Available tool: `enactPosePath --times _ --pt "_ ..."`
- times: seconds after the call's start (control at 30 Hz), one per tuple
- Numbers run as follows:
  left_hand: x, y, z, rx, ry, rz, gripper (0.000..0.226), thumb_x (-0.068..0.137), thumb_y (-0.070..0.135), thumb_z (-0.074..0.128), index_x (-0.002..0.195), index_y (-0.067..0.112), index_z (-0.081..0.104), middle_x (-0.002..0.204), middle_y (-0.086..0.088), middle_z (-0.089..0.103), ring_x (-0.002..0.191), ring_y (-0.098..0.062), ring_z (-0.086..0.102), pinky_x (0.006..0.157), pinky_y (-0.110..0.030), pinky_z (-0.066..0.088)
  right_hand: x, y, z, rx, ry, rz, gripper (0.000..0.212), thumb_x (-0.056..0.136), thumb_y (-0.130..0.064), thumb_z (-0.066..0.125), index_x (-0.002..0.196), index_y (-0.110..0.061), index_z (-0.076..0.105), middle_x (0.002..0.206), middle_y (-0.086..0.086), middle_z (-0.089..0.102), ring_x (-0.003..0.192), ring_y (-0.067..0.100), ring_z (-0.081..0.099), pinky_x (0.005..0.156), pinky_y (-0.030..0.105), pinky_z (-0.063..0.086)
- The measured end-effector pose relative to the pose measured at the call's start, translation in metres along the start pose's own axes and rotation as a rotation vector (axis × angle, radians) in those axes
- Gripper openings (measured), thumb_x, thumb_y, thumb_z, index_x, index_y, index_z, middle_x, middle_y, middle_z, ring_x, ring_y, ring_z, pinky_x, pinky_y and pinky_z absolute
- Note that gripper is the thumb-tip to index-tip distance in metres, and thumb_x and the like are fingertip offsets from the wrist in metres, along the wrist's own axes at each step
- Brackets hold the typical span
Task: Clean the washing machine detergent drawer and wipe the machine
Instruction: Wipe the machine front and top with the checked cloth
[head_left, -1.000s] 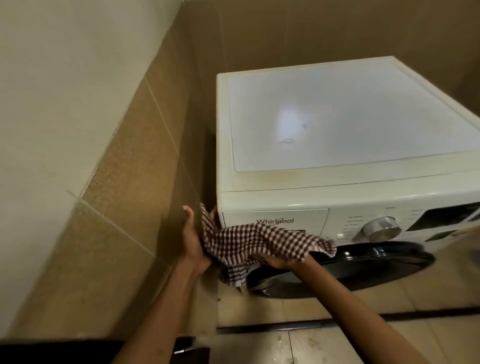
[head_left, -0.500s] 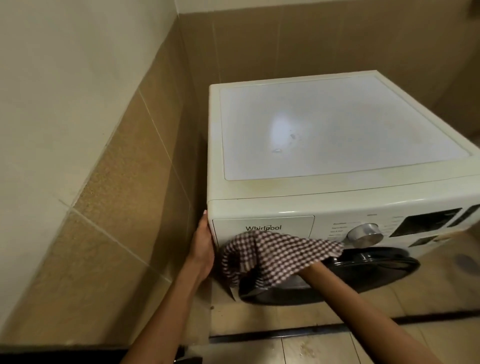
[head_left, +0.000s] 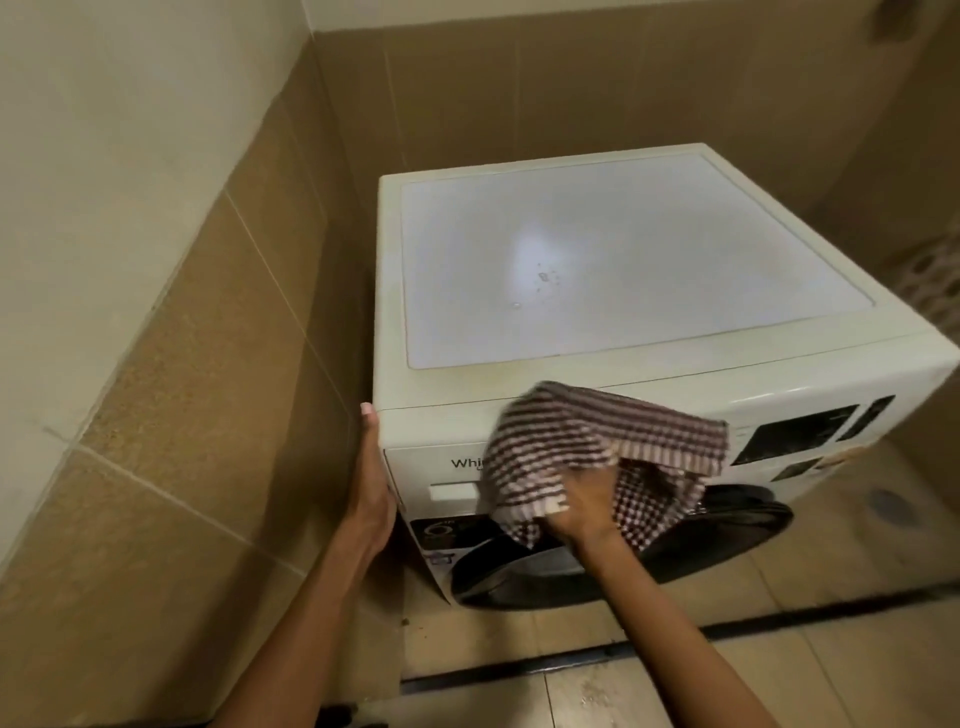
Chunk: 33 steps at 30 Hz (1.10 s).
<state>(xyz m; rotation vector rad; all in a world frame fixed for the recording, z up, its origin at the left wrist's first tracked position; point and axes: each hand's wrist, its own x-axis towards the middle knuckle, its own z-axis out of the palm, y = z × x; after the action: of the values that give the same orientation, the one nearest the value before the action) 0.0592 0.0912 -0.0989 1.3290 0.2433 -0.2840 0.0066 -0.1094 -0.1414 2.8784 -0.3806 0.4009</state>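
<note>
The left hand (head_left: 371, 483) is open, with straight fingers pointing up. It lies flat against the left front corner of the washing machine (head_left: 597, 260), and one fingertip reaches just to the top edge. The right hand (head_left: 587, 504) has its fingers curled round a checked cloth (head_left: 597, 441), brown and white. It holds the cloth against the upper front of the machine. The two hands are apart, one at the corner and one near the middle of the front.

The cloth spreads above and to the right of the right hand. Its upper edge touches the seam under the machine's top, and a part of it hangs down over the dark round door (head_left: 675, 551).

The drawer (head_left: 426, 467) is at the upper left of the front, between the two hands. It sits level with the front panel, its long side runs left to right, and its face looks toward the person. Only the first letters of the brand name show on it, because the cloth covers its right end.

To the right of the cloth is a dark display (head_left: 800, 434); its writing is too blurred to read. The machine stands in a corner, close to the tiled wall (head_left: 208, 389) on its left. At the right edge of the picture a white thing with holes (head_left: 940, 280) is cut off, and I cannot tell what it is.
</note>
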Motion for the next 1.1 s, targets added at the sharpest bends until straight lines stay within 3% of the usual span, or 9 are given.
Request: enactPosePath --times 0.03,0.1,0.2,0.3,0.4,0.6,0.7,0.9,1.1 --pt "0.001 -0.001 -0.001 -0.033 -0.002 -0.021 0.055 0.095 0.056 0.017 0.116 0.026 0.057 0.11 0.002 0.066 0.091 -0.01 0.067 0.073 -0.028 0.054 0.007 -0.021 -0.019 0.282 -0.205 -0.093 0.057 0.1 -0.038 0.016 0.084 -0.043 0.07 0.09 -0.024 0.069 0.099 -0.008 0.056 0.08 -0.004 0.018" --pt "-0.001 0.003 0.001 -0.042 0.016 -0.077 0.051 0.095 0.054 0.022 0.105 0.023 0.062 0.106 -0.002 0.068 0.088 -0.011 0.066 0.076 -0.031 0.049 0.02 -0.043 -0.041 0.403 -0.036 -0.413 0.029 0.082 -0.046 0.051 0.1 -0.031 0.069 0.097 -0.011 0.071 0.084 0.01 0.064 0.07 0.019 0.045" --pt "-0.002 0.009 0.002 0.011 0.063 -0.126 0.051 0.094 0.054 0.026 0.106 0.018 0.061 0.109 -0.007 0.066 0.095 -0.019 0.064 0.09 -0.037 0.047 0.026 -0.027 -0.028 0.341 0.284 -0.499 0.035 0.079 -0.049 0.036 0.104 -0.029 0.051 0.088 -0.011 0.071 0.062 0.013 0.057 0.06 0.023 0.035" --pt "-0.007 0.011 0.009 0.271 0.347 0.04 0.057 0.089 0.048 0.047 0.13 0.009 0.049 0.133 -0.009 0.052 0.117 -0.026 0.051 0.103 -0.035 0.039 0.021 0.013 -0.019 0.311 0.305 -0.214 0.047 0.073 -0.053 0.037 0.106 -0.023 0.05 0.087 0.0 0.072 0.057 0.02 0.061 0.062 0.028 0.024" --pt "-0.039 0.012 0.038 0.71 0.589 0.615 0.038 0.088 0.018 0.05 0.121 0.0 0.052 0.121 -0.019 0.053 0.111 -0.027 0.048 0.091 -0.027 0.036 0.024 0.026 -0.03 0.294 0.199 0.042 0.06 0.069 -0.055 0.036 0.101 -0.017 0.068 0.098 0.006 0.071 0.065 0.025 0.064 0.068 0.03 0.043" --pt "-0.062 -0.018 0.104 0.943 0.022 0.944 0.037 0.093 0.017 0.033 0.104 -0.002 0.062 0.109 -0.017 0.06 0.104 -0.022 0.054 0.09 -0.035 0.044 0.058 0.006 -0.069 0.31 -0.15 -0.395 0.079 0.073 -0.052 0.005 0.134 -0.022 0.046 0.142 0.002 0.044 0.114 0.027 0.052 0.088 0.037 0.037" --pt "-0.048 -0.017 0.111 1.132 0.201 0.85 0.046 0.096 0.028 0.027 0.123 0.0 0.051 0.132 -0.021 0.048 0.127 -0.031 0.042 0.107 -0.041 0.035 0.062 0.027 -0.071 0.38 -0.137 -0.485 0.066 0.085 -0.051 0.009 0.136 -0.028 0.043 0.134 -0.002 0.052 0.108 0.024 0.056 0.084 0.036 0.037" --pt "-0.027 0.001 0.158 1.7 -0.061 0.58 0.057 0.099 0.043 0.012 0.148 0.019 -0.006 0.155 -0.006 -0.017 0.144 -0.025 -0.015 0.114 -0.044 -0.01 0.029 0.108 -0.038 0.465 0.022 -0.154 0.057 0.094 -0.056 0.007 0.139 -0.039 0.037 0.118 -0.006 0.062 0.094 0.02 0.061 0.074 0.033 0.041" --pt "-0.028 -0.012 0.191 1.781 -0.169 0.636 0.056 0.1 0.032 0.01 0.148 0.008 -0.005 0.158 -0.007 -0.007 0.146 -0.02 -0.004 0.117 -0.043 -0.008 0.025 0.094 -0.032 0.5 0.1 0.085 0.052 0.089 -0.04 0.024 0.134 -0.03 0.048 0.119 0.001 0.062 0.092 0.024 0.059 0.077 0.035 0.04"
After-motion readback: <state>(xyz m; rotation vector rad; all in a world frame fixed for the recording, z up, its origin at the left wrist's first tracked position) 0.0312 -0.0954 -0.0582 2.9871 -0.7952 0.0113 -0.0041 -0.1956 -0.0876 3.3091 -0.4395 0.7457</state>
